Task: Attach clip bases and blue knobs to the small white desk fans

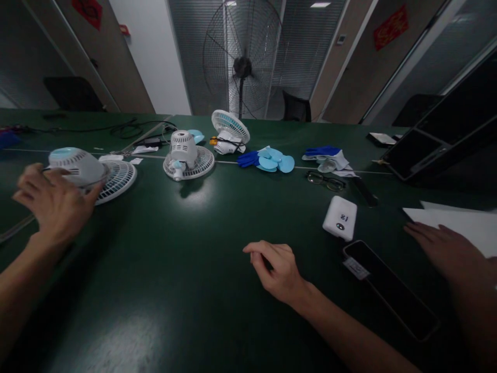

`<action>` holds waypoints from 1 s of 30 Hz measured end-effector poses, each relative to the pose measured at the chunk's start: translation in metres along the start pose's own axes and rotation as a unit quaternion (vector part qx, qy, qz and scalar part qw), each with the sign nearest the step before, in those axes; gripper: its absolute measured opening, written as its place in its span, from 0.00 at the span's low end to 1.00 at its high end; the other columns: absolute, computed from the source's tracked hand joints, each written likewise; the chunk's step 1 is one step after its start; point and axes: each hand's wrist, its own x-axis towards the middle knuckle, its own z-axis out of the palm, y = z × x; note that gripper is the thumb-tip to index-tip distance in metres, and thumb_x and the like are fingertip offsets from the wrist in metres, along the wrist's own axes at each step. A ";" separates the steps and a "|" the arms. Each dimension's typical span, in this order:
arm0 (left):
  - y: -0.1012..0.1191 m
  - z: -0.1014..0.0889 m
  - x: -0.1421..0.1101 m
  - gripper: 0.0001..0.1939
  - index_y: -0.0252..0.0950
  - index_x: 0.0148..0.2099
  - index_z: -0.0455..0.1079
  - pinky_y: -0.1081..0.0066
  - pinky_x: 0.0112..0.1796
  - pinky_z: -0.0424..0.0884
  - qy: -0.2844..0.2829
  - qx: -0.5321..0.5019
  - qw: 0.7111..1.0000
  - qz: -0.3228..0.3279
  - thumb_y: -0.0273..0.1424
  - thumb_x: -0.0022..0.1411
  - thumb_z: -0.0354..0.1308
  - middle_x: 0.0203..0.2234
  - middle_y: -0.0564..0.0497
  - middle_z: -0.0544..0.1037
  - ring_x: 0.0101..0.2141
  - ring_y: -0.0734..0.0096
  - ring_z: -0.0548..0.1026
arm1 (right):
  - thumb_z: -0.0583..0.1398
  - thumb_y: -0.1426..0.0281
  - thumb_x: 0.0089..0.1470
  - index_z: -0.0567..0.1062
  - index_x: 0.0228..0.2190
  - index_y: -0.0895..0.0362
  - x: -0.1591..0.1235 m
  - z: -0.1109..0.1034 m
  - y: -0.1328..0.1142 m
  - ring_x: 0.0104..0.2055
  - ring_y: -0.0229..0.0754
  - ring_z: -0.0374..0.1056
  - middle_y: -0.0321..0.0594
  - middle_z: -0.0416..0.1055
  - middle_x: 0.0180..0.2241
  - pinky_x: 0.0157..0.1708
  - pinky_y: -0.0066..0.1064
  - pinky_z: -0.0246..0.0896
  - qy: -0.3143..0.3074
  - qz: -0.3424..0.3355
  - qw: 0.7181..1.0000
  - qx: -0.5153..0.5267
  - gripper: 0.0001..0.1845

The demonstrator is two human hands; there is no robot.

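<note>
My left hand (54, 204) is closed over the motor housing of a small white desk fan (77, 165), which lies face down on its round grille (118, 178) at the left of the dark green table (174, 269). With its fingers loosely curled and nothing visible in them, my right hand (277, 269) rests on the table near the middle. A white box marked "12" (340, 217) and a dark phone (390, 287) lie just to its right.
Two more small fans (186, 153) (229, 132) lie further back, beside light blue fan blades (274, 160), blue gloves (248, 158) and glasses (325, 180). Another person's hand (446, 248) rests by white paper (462, 225) at the right. A big floor fan (243, 57) stands behind the table.
</note>
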 end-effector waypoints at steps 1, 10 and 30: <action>0.021 -0.003 0.000 0.39 0.28 0.68 0.49 0.31 0.58 0.58 0.037 -0.013 0.999 0.030 0.55 0.72 0.48 0.71 0.29 0.52 0.66 0.30 0.54 | 0.54 0.76 0.67 0.76 0.43 0.55 0.000 0.000 0.000 0.24 0.35 0.69 0.33 0.73 0.27 0.30 0.30 0.62 -0.002 -0.001 1.000 -0.001 0.12; 0.163 0.027 0.037 0.22 0.22 0.61 0.66 0.52 0.57 0.63 -0.100 -0.105 0.945 0.294 0.37 0.77 0.52 0.57 0.34 0.72 0.59 0.45 0.67 | 0.54 0.77 0.66 0.75 0.43 0.56 0.002 -0.002 -0.001 0.24 0.34 0.68 0.33 0.73 0.26 0.29 0.29 0.62 -0.005 -0.019 1.000 0.002 0.11; 0.177 0.049 -0.012 0.09 0.34 0.49 0.66 0.55 0.52 0.70 -0.042 -0.315 0.933 0.168 0.30 0.71 0.49 0.49 0.39 0.68 0.51 0.51 0.69 | 0.52 0.77 0.67 0.75 0.45 0.56 0.006 0.001 -0.002 0.27 0.35 0.69 0.35 0.75 0.29 0.30 0.29 0.64 -0.050 -0.014 0.999 -0.002 0.13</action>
